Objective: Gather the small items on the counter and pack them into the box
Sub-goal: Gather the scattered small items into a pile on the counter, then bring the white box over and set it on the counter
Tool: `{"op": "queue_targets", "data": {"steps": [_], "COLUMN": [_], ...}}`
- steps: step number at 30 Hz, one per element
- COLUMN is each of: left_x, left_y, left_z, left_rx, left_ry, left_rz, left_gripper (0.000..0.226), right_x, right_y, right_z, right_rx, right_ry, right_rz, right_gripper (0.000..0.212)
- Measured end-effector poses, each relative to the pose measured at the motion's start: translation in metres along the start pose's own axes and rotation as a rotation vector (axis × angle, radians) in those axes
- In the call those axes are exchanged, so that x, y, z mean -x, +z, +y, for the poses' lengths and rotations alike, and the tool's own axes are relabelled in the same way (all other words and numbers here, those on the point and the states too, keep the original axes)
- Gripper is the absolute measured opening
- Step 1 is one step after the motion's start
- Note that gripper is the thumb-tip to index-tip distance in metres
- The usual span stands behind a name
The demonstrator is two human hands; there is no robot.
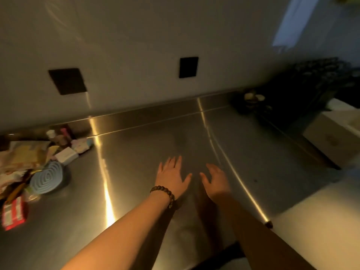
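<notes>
Your left hand (pixel 172 177) and right hand (pixel 215 181) hover spread and empty, while the blurred item pile (pixel 29 170) far to their left runs off-frame.

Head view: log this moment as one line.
left hand open, empty | right hand open, empty | both over counter | items piled far left, untouched | box at right

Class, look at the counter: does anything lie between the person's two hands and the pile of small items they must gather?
Nothing visible does. Both the left hand and the right hand are open over bare steel counter. The pile of small items lies far to the left, with only bare counter between.
</notes>
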State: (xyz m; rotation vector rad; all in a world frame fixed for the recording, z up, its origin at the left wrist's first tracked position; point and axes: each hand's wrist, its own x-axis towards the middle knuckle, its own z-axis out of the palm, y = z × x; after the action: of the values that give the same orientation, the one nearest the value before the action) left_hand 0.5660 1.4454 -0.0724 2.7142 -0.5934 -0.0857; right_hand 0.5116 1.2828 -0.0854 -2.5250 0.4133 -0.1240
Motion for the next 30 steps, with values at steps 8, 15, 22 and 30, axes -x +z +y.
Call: {"op": "queue_targets", "data": {"steps": [8,15,22,30], "left_x": [0.027,0.050,0.031,-0.050], "left_y": [0.083,0.133,0.157,0.181], "left_z": [0.193,0.351,0.438,0.501], "left_rx": [0.000,0.097,0.065,0.114], "left_ry": [0.166,0.298,0.348,0.324], "left_rz": [-0.092,-0.171,-0.206,-0.132], "left_gripper": [0.076,0.066,0.069,0.073], "right_x": [0.078,0.151,0.165,0.098], "right_y": [-0.122,-0.208,-0.255,-0.316], "right_z": [0.170,0.301,0.382,0.445], "right_rx": [-0.033,-0.043,-0.040,0.006], "right_ry": [0.141,0.275,0.378,0.340], "right_rz": [0.160,0.278,0.336,0.363], "right_gripper": [0.042,0.042,0.047,0.047]}}
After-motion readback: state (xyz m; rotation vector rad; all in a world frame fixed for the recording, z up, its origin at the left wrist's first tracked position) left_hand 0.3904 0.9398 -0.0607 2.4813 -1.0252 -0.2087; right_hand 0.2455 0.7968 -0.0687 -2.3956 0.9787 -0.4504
